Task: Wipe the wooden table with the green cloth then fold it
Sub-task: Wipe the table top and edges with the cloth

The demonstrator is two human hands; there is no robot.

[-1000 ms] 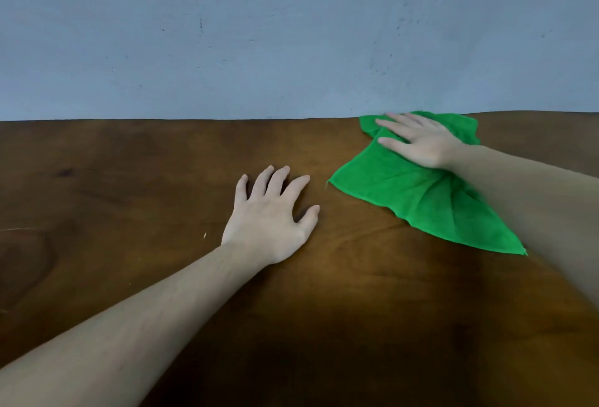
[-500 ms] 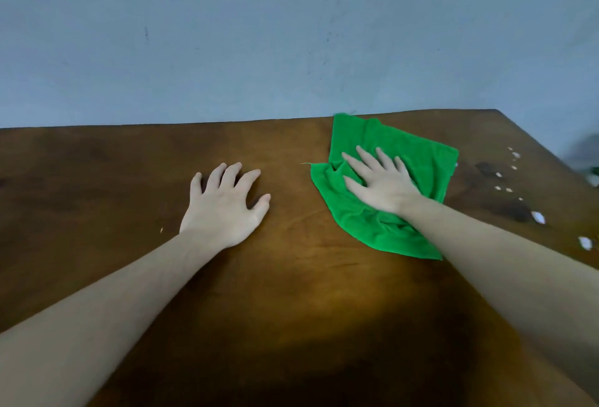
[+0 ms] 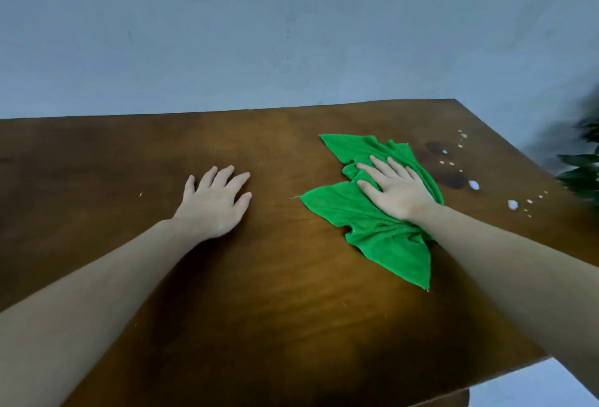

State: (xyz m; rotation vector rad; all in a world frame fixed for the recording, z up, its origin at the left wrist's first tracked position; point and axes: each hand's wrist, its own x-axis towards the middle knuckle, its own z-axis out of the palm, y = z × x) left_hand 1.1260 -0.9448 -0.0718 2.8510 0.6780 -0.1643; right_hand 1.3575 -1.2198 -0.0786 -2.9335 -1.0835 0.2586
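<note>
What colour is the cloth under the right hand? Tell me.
Bright green cloth, head view.

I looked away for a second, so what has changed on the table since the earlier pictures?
The right hand has slid the green cloth from the table's far edge toward the person, bunching it. Left hand stays flat on the wood, right palm still pressing the cloth.

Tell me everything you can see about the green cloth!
The green cloth is bright green and looks soft and fuzzy, like a towel. It is not folded neatly: it lies crumpled and bunched, with pointy corners sticking out toward the wall and toward the person. It lies on the wooden table, on the right side, near some white specks. The right hand presses flat on top of it with straight fingers. The left hand is apart from it.
</note>
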